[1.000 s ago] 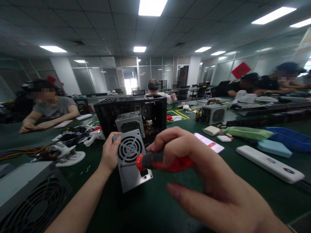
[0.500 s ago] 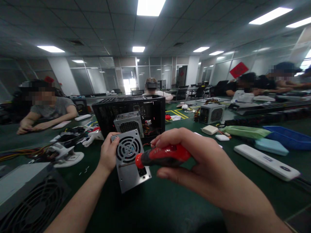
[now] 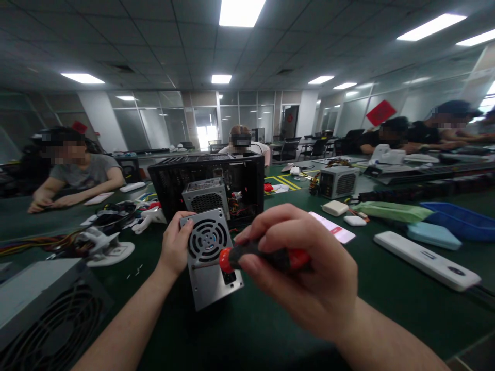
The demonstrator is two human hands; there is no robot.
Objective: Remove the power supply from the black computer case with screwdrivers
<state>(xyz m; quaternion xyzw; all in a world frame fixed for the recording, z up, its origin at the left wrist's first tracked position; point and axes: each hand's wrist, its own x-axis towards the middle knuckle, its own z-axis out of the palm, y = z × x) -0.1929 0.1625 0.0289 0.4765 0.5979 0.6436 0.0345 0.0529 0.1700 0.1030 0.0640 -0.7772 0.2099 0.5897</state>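
Observation:
A silver computer power supply (image 3: 207, 291) is tilted in front of me, its round fan grille turned my way. My left hand (image 3: 176, 245) grips its upper left edge, thumb on the grilled face. Wrapped round a red and black screwdriver (image 3: 247, 253), my right hand (image 3: 305, 263) is closed on the handle. The thin shaft points left across the power supply's face, below the grille; whether its tip touches a screw I cannot tell. Just behind stands an open black computer case (image 3: 170, 183) with another power supply (image 3: 204, 193) at its opening.
Nearer left sits a large grey power supply (image 3: 50, 309). Cables and a white bracket (image 3: 104, 247) lie beyond it. To the right are a phone (image 3: 334, 228), a white power strip (image 3: 425, 260), a blue tray (image 3: 460, 219) and another power supply (image 3: 338, 181). Other people sit around the table.
My right hand's fingers have shifted round the screwdriver handle, curling more tightly, and the wrist has turned. The phone behind it now shows. My left hand keeps hold of the power supply.

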